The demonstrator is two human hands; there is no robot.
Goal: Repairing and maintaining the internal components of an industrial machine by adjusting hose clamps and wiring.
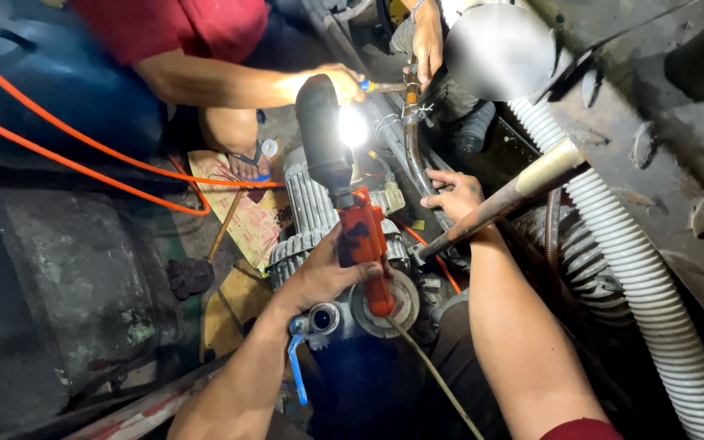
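Ribbed grey motor [313, 213] centre frame; white corrugated hose [653, 301] down right; left hand [327, 273] fingers wrapped round orange work lamp [362, 236], beam on bent pipe [414, 151]; right hand [454, 194] fingers loosely curled against pipe; best keep lamp steady, beam on joint.

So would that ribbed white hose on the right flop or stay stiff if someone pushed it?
The ribbed white hose would probably bend rather than hold stiff: it already curves along its run. Its corrugated wall suggests it is light and springy. It likely wouldn't roll far, resting against the dark wall.
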